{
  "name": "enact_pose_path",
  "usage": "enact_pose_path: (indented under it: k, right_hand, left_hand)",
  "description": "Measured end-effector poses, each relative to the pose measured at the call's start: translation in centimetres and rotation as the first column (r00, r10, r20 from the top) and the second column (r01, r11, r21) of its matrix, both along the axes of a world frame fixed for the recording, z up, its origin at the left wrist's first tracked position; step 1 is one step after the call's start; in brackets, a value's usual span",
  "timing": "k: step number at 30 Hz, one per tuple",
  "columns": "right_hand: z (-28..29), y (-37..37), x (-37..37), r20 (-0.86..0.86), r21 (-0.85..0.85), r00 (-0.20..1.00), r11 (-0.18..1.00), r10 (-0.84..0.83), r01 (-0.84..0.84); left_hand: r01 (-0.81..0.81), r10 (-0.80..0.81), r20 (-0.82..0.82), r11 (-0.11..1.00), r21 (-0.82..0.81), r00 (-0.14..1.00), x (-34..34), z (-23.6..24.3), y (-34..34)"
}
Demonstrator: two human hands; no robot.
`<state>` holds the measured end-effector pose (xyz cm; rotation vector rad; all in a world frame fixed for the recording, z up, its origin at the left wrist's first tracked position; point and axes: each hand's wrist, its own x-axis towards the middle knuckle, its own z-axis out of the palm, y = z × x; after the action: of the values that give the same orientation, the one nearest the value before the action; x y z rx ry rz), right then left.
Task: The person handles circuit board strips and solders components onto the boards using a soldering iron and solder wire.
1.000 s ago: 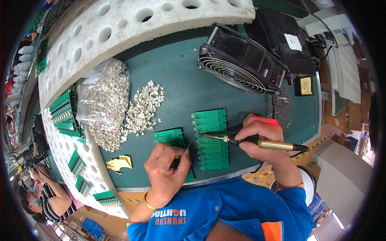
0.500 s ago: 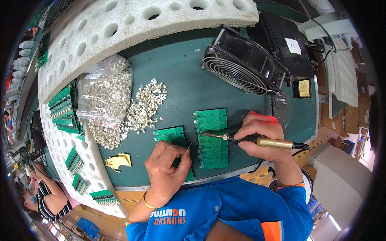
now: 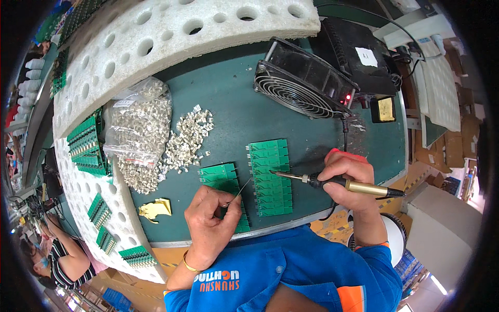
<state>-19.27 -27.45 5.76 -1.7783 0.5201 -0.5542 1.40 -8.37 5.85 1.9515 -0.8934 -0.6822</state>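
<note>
Gripping soldering iron (image 3: 332, 181) in right hand (image 3: 347, 178), solder wire (image 3: 240, 190) pinched in left hand (image 3: 212, 218); fan (image 3: 301, 86) at twelve o'clock beyond green circuit boards (image 3: 270, 177).

- Person's wearing a bright blue short-sleeved work shirt (image 3: 291, 275), collar and a couple of small blue buttons visible down the front
- Orange lettering printed across the chest, reads upside down from this angle
- Orange patch or trim at the bottom edge of the shirt, plus a thin orange band on the right sleeve cuff
- Thin gold bangle (image 3: 188, 265) on the left wrist
- Both hands bare, left hand (image 3: 210, 218) and right hand (image 3: 348, 179), no gloves
</note>
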Motion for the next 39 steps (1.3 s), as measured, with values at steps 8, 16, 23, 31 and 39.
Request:
enact_pose_path:
  k: [8,16,23,31,39]
  right_hand:
    - [0.1,1.7,-0.2,0.078,-0.049,0.995,0.997,-0.062,0.066]
    - [0.8,5.9,0.2,0.231,0.02,0.962,0.989,-0.146,0.145]
    - [1.0,10.3,2.1,0.35,0.044,0.935,0.998,-0.062,0.05]
    - [1.7,13.9,1.9,0.357,0.071,0.919,0.985,-0.17,0.155]
    - [0.9,16.2,-0.4,0.282,-0.149,0.902,0.914,-0.326,0.377]
  left_hand:
    - [0.018,-0.019,-0.02,0.999,-0.044,1.0,0.0,0.7,1.3]
    - [0.135,-0.258,-0.648,0.963,-0.234,0.716,-0.7,0.0,3.5]
    - [0.219,-0.499,-0.684,0.862,-0.458,0.533,-2.3,0.9,4.4]
    - [0.258,-0.535,-0.634,0.839,-0.48,0.559,-3.3,0.6,6.1]
    - [0.393,-0.499,-0.253,0.841,-0.372,0.829,-3.9,1.3,6.8]
